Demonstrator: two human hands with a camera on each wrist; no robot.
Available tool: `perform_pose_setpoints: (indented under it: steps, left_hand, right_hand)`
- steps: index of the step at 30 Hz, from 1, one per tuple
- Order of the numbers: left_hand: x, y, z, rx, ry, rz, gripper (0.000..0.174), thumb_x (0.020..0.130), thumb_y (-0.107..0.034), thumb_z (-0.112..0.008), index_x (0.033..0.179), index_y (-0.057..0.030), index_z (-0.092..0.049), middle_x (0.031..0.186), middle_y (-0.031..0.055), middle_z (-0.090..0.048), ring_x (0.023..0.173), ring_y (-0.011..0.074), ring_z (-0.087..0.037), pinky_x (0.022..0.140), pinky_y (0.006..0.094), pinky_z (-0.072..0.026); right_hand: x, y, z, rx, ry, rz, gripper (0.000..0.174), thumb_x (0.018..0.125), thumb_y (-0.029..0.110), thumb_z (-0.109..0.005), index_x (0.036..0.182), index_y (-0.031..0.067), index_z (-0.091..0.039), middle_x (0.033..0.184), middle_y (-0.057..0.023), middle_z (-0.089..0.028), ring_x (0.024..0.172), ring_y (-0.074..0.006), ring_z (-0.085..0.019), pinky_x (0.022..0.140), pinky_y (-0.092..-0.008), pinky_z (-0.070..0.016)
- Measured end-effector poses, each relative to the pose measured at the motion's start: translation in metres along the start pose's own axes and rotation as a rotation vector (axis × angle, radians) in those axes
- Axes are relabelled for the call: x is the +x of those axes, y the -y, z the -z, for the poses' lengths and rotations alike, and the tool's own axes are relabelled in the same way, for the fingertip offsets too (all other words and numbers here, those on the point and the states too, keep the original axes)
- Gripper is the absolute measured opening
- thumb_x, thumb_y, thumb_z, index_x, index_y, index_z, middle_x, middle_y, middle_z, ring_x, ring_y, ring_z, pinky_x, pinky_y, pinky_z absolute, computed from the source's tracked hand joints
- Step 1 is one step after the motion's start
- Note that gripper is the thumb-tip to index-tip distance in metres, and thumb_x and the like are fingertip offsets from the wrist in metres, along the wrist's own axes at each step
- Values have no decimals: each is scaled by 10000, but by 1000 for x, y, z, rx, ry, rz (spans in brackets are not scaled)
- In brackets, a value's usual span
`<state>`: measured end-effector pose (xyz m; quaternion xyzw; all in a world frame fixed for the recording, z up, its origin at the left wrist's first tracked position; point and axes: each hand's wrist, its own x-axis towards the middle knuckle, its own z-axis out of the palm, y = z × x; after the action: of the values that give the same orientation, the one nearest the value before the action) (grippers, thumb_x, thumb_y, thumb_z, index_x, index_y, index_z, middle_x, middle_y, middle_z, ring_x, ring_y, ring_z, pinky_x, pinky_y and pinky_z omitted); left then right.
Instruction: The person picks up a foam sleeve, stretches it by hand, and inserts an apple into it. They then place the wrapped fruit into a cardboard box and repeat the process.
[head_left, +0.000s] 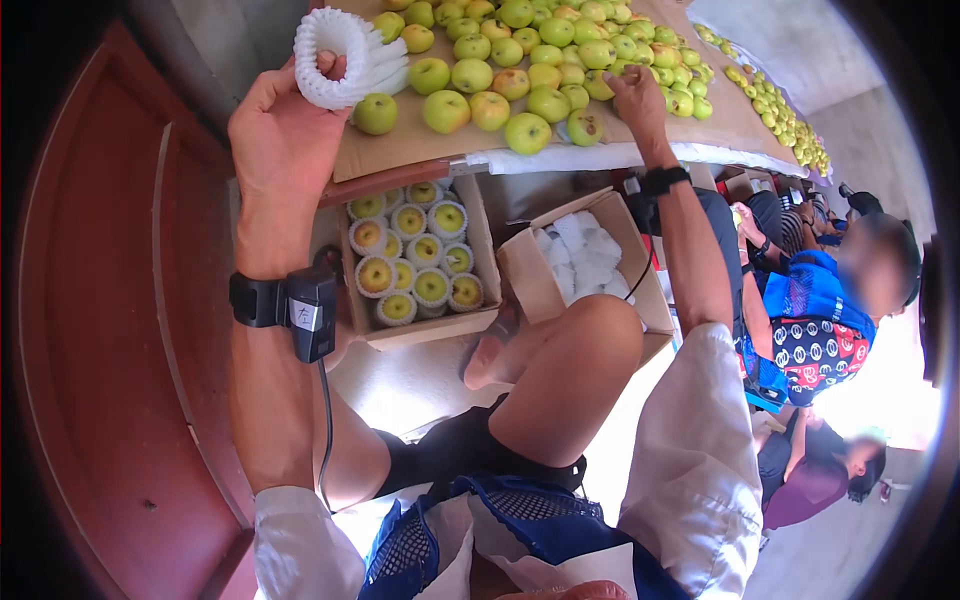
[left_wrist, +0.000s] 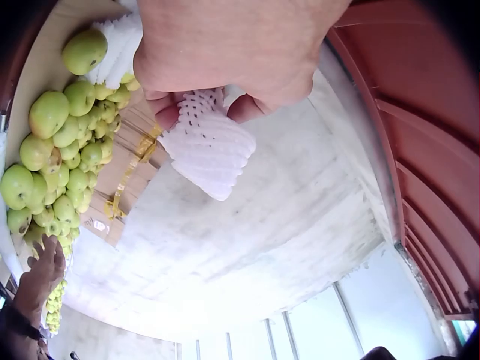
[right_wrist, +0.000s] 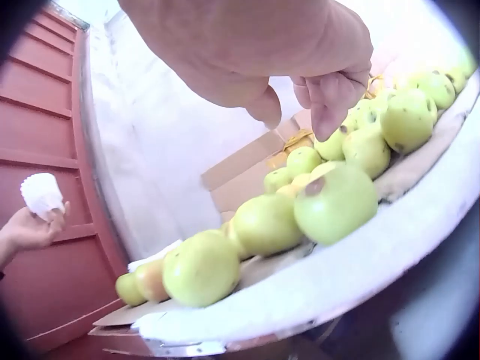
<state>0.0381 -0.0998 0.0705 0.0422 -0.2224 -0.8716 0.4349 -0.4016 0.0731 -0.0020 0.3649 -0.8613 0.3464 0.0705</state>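
My left hand [head_left: 285,135] holds a white foam net sleeve [head_left: 322,60] at the table's left end; the sleeve's round mouth faces the head camera. In the left wrist view, the thumb and fingers of this hand [left_wrist: 232,52] pinch the foam net [left_wrist: 210,150]. My right hand [head_left: 640,105] hangs over the green apples [head_left: 550,103] near the front edge, with nothing seen between its fingers. The right wrist view shows that hand [right_wrist: 277,60] above the apples [right_wrist: 336,202], thumb and bent fingertips apart. More foam nets [head_left: 380,68] lie beside my left hand.
Below the table stand a carton of net-wrapped apples [head_left: 425,250] and a carton of white foam nets [head_left: 580,255]. A red door [head_left: 120,300] is at the left. People sit at the right, one in a blue top [head_left: 815,290]. More apples [head_left: 770,105] lie farther along.
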Motion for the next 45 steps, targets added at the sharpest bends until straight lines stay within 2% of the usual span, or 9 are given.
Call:
perform_pose_setpoints:
  steps: [6,14,17,20,21,24,32,38,45]
  left_hand:
    - [2,0,0,-22,-11,20,376,882,-38,-519,1224,118,-518,1063,168,-632,1048,285,-605,1082,449,-438]
    - [3,-4,5,-34,51,28,347,883,-37,-522,1197,109,-499,1057,170,-619,1062,290,-595,1092,451,-428]
    - [2,-4,4,-42,58,25,343,880,-35,-522,1193,107,-500,1056,170,-619,1064,289,-594,1093,451,-425]
    - [2,-4,5,-51,68,24,343,880,-35,-523,1191,108,-505,1060,173,-621,1066,290,-594,1091,451,-424]
    - [3,-4,6,-57,76,23,343,880,-35,-524,1192,109,-507,1062,175,-621,1067,290,-594,1090,451,-424]
    - [2,-6,5,-43,33,13,353,884,-38,-523,1201,117,-511,1071,179,-624,1075,294,-595,1085,451,-426]
    - [1,-8,5,-17,8,-8,386,896,-52,-516,1241,121,-505,1095,179,-623,1084,290,-598,1076,446,-437]
    - [3,-10,9,-25,57,-2,389,899,-56,-514,1249,113,-501,1098,175,-621,1094,292,-596,1084,446,-427]
    - [7,-31,28,-85,123,27,329,881,-69,-495,1163,93,-548,1135,188,-636,1144,320,-566,1060,473,-399]
  right_hand:
    - [52,-1,-19,-172,34,94,782,780,477,-800,1290,-68,-565,1162,-235,-692,1083,-356,-671,922,-408,-523]
    - [79,-5,-40,-272,72,60,750,764,470,-823,1234,-69,-594,1067,-178,-728,935,-261,-721,868,-360,-538]
    - [91,-25,-39,-139,86,24,806,780,498,-799,1298,-68,-554,1121,-192,-702,990,-293,-698,790,-395,-546]
    - [68,-2,-11,429,157,-173,790,824,479,-775,1341,-70,-538,1098,-180,-701,856,-241,-706,606,-317,-514]
    - [65,1,-1,675,276,-183,664,889,445,-720,1304,-48,-557,1067,-167,-700,732,-197,-679,496,-252,-417]
    - [47,9,14,1218,525,-301,483,980,386,-602,1250,-14,-567,1064,-159,-686,713,-155,-596,530,-240,-410]
    - [-1,43,30,1487,784,-238,525,1007,472,-445,1259,27,-566,1087,-187,-671,871,-265,-650,547,-257,-405]
    - [-14,66,37,1489,855,-171,515,1014,461,-427,1272,36,-562,1104,-174,-673,892,-259,-648,549,-264,-412]
    - [-40,120,25,1228,847,-98,479,958,336,-618,1303,6,-577,1150,-101,-681,933,-194,-651,642,-281,-476]
